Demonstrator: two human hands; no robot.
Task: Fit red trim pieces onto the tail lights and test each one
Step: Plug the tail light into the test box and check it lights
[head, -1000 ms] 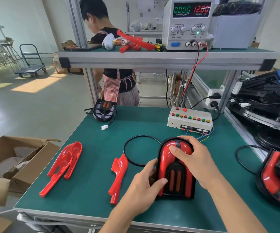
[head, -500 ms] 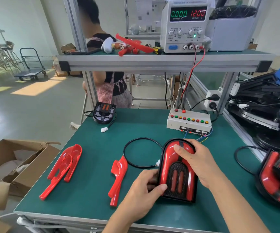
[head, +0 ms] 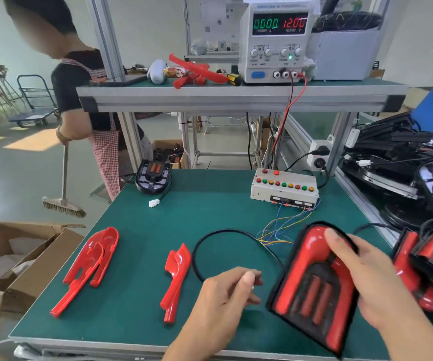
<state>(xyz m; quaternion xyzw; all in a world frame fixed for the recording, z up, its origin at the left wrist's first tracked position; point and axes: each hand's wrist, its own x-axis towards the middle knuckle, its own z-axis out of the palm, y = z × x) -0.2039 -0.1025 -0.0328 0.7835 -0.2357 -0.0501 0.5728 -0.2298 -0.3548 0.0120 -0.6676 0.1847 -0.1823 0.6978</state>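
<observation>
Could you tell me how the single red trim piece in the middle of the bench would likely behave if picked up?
The red trim piece looks like thin moulded plastic, so probably light and fairly stiff. Its glossy surface may be slippery, and its long narrow tail could flex or snap.

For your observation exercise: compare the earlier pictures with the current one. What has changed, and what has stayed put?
The right hand has shifted the tail light rightward and tilted it. The left hand has let go of it and now pinches the cable end. The loose red trim pieces stayed put.

A tilted black tail light (head: 311, 290) wears red trim, while two loose trims (head: 88, 267) (head: 175, 278) lie flat leftward.
</observation>
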